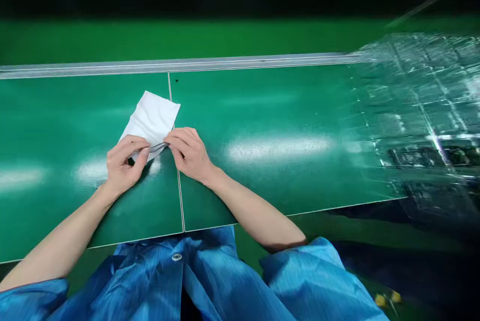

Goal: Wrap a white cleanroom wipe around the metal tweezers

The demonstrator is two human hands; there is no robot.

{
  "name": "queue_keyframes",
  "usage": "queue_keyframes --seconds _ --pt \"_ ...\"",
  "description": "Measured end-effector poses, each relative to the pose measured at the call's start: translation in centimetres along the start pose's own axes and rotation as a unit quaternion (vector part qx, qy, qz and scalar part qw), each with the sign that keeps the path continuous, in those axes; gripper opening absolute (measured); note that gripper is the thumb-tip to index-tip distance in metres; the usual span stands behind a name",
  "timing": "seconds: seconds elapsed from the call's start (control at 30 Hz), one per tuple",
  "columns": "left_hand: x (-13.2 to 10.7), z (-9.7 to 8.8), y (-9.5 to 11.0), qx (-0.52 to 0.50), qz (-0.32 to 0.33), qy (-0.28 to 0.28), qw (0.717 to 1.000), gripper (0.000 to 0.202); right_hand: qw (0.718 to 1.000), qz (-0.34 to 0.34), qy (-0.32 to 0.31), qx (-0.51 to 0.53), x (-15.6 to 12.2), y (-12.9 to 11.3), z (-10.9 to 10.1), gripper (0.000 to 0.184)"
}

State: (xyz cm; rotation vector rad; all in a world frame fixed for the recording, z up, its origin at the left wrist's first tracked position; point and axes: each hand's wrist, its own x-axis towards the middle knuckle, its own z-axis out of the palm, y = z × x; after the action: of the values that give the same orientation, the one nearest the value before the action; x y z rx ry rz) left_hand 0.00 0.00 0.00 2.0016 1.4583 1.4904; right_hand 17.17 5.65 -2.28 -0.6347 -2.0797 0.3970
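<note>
A white cloth [153, 115] lies at a slant on the green worktable, left of the middle. Over its near edge, a thin grey strip [157, 147] spans the small gap between my hands; its exact kind is too small to make out. My left hand [126, 160] pinches the strip's left end between thumb and fingers, beside the cloth's lower left corner. At the other end, my right hand [190, 152] has its fingertips closed on the strip, by the cloth's lower right side. The fingers hide both ends of the strip.
The green worktable [270, 111] has a seam [180, 201] running toward me and a metal rail [243, 63] along its far edge. Clear plastic packaging with a grid of pockets [423, 91] is piled at the right end, partly blurred.
</note>
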Motion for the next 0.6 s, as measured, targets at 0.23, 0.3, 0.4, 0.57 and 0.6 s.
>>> queue_keyframes --seconds 0.23,0.3,0.4,0.57,0.6 --pt "-0.33 0.0 0.0 0.012 0.039 -0.033 0.999 0.013 0.999 0.018 -0.031 -0.034 -0.07 0.09 -0.07 0.021" --pt "-0.3 -0.01 0.1 0.023 0.064 -0.046 0.997 0.014 0.998 0.01 -0.03 -0.048 -0.05 0.04 -0.07 0.023" --pt "-0.28 -0.03 0.08 0.037 0.076 -0.05 0.995 0.013 0.998 0.002 -0.02 -0.056 -0.02 -0.05 -0.05 0.023" --pt "-0.35 0.01 -0.26 0.032 0.05 -0.002 0.998 0.007 0.999 0.018 0.018 -0.034 -0.02 -0.15 0.01 0.011" --pt "-0.38 0.01 -0.32 0.029 0.04 0.005 0.999 0.006 0.999 0.021 0.024 -0.027 -0.04 -0.14 0.02 0.009"
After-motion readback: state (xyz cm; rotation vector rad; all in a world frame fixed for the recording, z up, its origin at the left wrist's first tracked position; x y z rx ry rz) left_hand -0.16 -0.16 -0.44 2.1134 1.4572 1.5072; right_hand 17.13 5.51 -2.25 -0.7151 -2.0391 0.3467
